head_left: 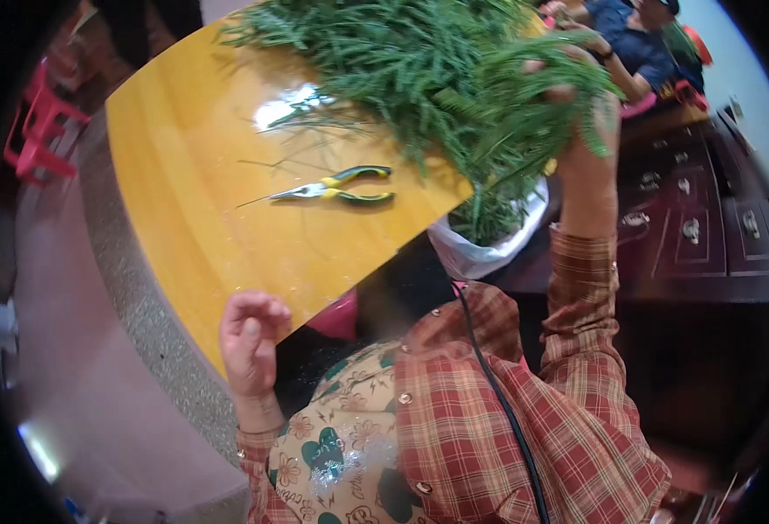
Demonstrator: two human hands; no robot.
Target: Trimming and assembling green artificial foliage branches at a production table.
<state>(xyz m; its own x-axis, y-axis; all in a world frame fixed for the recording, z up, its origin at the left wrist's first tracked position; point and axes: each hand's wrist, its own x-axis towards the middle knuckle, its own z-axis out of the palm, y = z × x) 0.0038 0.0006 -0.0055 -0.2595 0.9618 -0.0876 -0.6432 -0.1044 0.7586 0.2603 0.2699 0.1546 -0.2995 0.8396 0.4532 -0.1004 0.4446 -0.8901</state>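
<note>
My right hand (569,87) is closed round a bunch of green feathery sprigs (524,122) at the upper right, its fingers partly hidden by the leaves. Some sprigs hang down over the table corner. Beside the near table edge, my left hand (251,345) is half curled with nothing in it. On the table between my hands lie long-nose pliers (319,189) with yellow and black handles, their jaws pointing left. A large pile of the same greenery (375,61) covers the far side of the table.
A white bag-lined container (480,260) with green cuttings stands below the corner of the yellow table (201,192). A dark drawer cabinet (699,210) is at right. Another person (633,44) sits at far right. Red stools (48,131) stand at left. A black cable (498,393) crosses my shirt.
</note>
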